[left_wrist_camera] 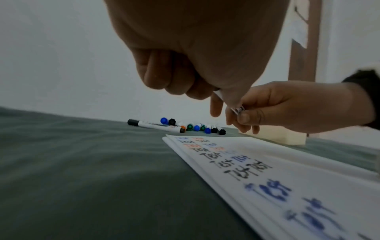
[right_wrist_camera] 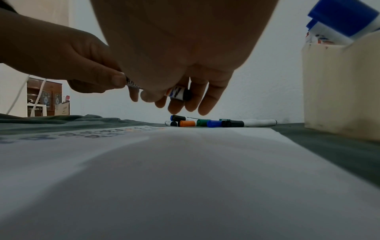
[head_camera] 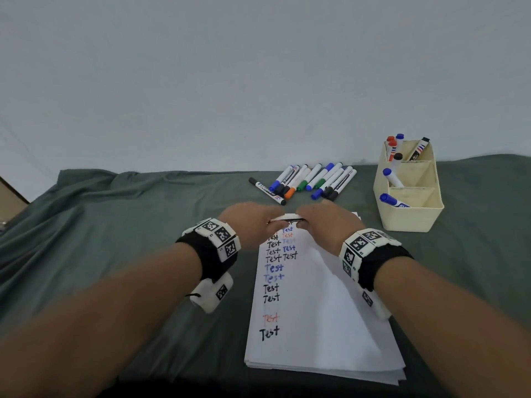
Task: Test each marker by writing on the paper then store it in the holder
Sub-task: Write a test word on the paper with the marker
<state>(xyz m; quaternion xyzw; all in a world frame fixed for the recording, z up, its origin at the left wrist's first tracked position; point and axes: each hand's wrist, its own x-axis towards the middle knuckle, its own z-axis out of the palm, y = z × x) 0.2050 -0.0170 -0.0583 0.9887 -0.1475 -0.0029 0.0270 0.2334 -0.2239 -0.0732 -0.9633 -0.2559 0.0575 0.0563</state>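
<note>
Held level above the far end of the paper (head_camera: 316,297): one marker (head_camera: 288,217), left hand (head_camera: 247,222) clamped at its 9 o'clock end, right hand (head_camera: 330,222) pinching the 3 o'clock end. Holder (head_camera: 408,216) at 2 o'clock, loose markers (head_camera: 310,180) at 12.

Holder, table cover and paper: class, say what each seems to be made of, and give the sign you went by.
Holder: probably moulded plastic, cream, matt; thin, stiff walls and dividers.
Table cover: woven cloth, dull grey-green; it lies in soft folds and wrinkles.
Paper: plain white sheets, matt, stacked; thin edges show at the near corner.
</note>
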